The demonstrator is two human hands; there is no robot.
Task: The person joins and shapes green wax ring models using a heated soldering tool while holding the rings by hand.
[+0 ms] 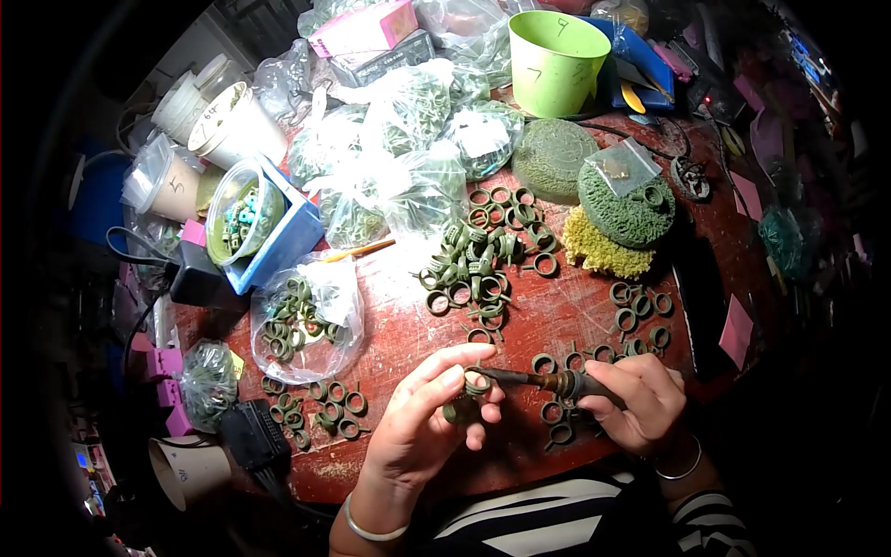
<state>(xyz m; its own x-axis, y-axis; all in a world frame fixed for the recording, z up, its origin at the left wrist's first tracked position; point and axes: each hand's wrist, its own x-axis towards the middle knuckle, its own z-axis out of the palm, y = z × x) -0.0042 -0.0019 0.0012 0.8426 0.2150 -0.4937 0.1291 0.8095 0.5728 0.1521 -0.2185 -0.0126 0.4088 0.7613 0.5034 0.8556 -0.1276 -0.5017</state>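
Left hand pinches a green ring as a tool's tip comes up to it

At the near middle of the scene, the left hand [418,408] holds the green ring [477,383] between thumb and bent fingers, just over the red table [399,292]. The right hand [640,395] is closed around the handle of a dark tool [548,382], its thin tip pointing left to the ring (whether the two touch, I cannot tell). More green shows lower in the left hand, partly hidden by the fingers.

A heap of rings [473,251] lies farther off, with smaller groups to the near left and around the right hand. Left of the heap sit an orange stick [360,251] and an open plastic bag [345,348] with rings in it. To the far right, a lime bucket [557,84] stands upright behind a round green block [557,162].
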